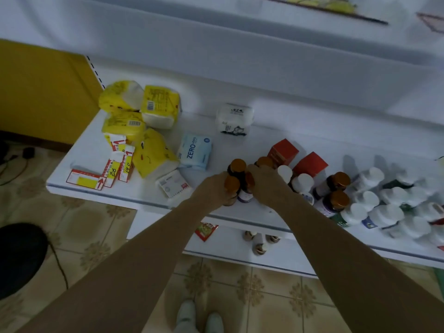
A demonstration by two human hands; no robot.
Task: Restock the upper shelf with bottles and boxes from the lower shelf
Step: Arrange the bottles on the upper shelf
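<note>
Shoes (pixel 199 318): nearest the viewer, standing on a patterned tile floor (pixel 96 239).
Lower shelf (pixel 240 259): white, carrying a few small bottles (pixel 259 247); a red packet (pixel 206 230) shows just under the front edge of the shelf above.
Left hand (pixel 212 188): fingers curled round the left side of the amber-capped bottles (pixel 237 167).
Right hand (pixel 266 181): fingers curled over the right side of the same cluster.
Amber-capped bottles: dark, upright, bunched together between the two hands near the front edge of the upper shelf (pixel 79 162).
Right of the hands: further dark bottles (pixel 336 191) with amber caps, then a crowd of white-capped bottles (pixel 374 212); two red boxes (pixel 284 150) stand just behind.
Left of the hands: a small white pack (pixel 174 185), a blue-and-white pack (pixel 195 152), loose price tags (pixel 108 169) and a heap of yellow tissue packs (pixel 144 116).
Far: a white pack (pixel 234 118) near the back wall; above it, another white shelf (pixel 240 56), blurred.
</note>
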